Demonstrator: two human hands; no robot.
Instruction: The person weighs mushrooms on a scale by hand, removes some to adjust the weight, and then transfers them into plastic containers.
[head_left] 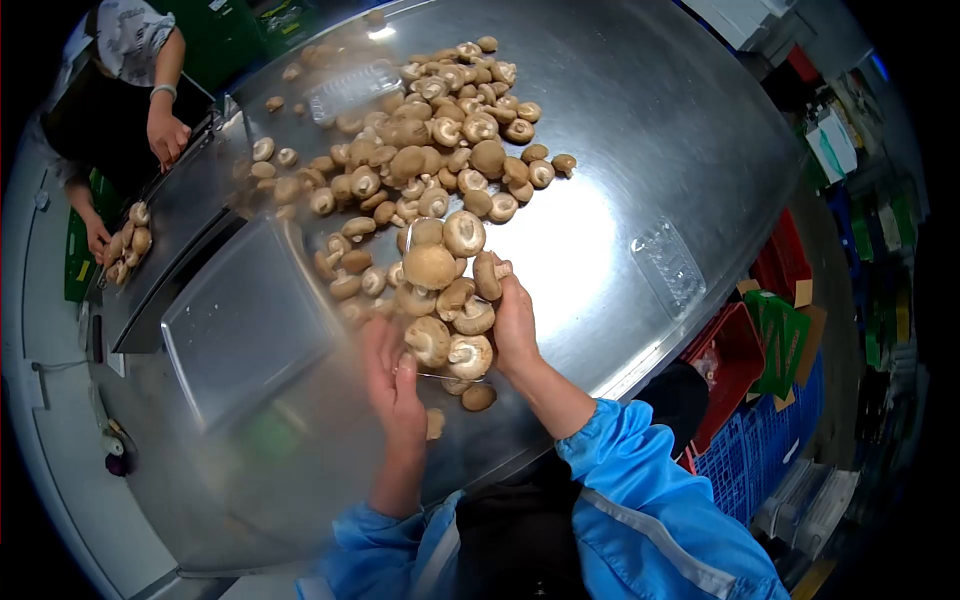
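Note:
A clear plastic tray (455, 378) heaped with brown mushrooms (430, 267) is in front of me on the steel table. My left hand (396, 378) is closed on the tray's near left side, its thumb by the rim and its fingers partly blurred. At the tray's right side, my right hand (516, 325) holds a brown mushroom (487, 276) at its fingertips, against the heaped ones. A few mushrooms (478, 397) show at the tray's near edge, and a small piece (435, 423) lies beside my left wrist.
A large pile of loose mushrooms (410, 160) spreads beyond the tray, with a clear tray (355, 92) on it. Another clear tray (668, 268) lies at right on the steel table (570, 75). A co-worker (120, 100) handles mushrooms at far left. Red crates (730, 375) stand right.

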